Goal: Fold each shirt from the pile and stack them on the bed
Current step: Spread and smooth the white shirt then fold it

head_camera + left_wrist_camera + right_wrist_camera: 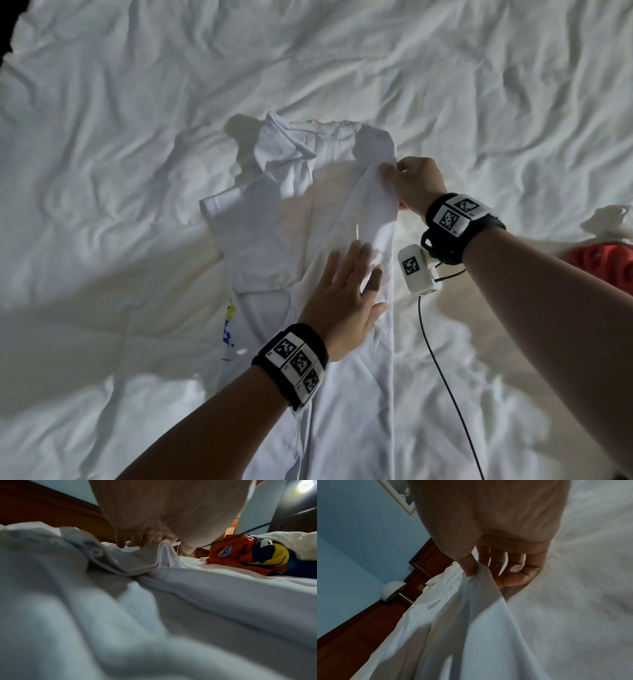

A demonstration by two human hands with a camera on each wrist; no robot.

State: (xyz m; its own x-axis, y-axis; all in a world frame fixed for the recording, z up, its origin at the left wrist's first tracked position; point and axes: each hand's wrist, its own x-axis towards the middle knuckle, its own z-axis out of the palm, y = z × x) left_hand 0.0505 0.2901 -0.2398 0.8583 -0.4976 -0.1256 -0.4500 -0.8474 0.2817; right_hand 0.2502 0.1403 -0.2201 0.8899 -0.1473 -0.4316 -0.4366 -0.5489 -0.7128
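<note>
A white shirt (274, 240) lies lengthwise on the bed, collar at the far end, with a yellow and blue print (228, 322) peeking out at its left edge. Its left sleeve is folded in over the body. My left hand (346, 291) lies flat with straight fingers on the shirt's right half. My right hand (404, 181) pinches the shirt's right edge near the shoulder; in the right wrist view thumb and fingers (471, 569) clamp the white cloth (462, 628). In the left wrist view the shirt (120, 601) fills the foreground under my left hand (154, 520).
Rumpled white bedsheet (120, 137) spreads all around. A pile with a red garment (596, 260) lies at the right edge, seen as red, yellow and blue cloth (248, 555) in the left wrist view. A black cable (445, 377) hangs from my right wrist. Dark wood headboard (359, 628) lies beyond.
</note>
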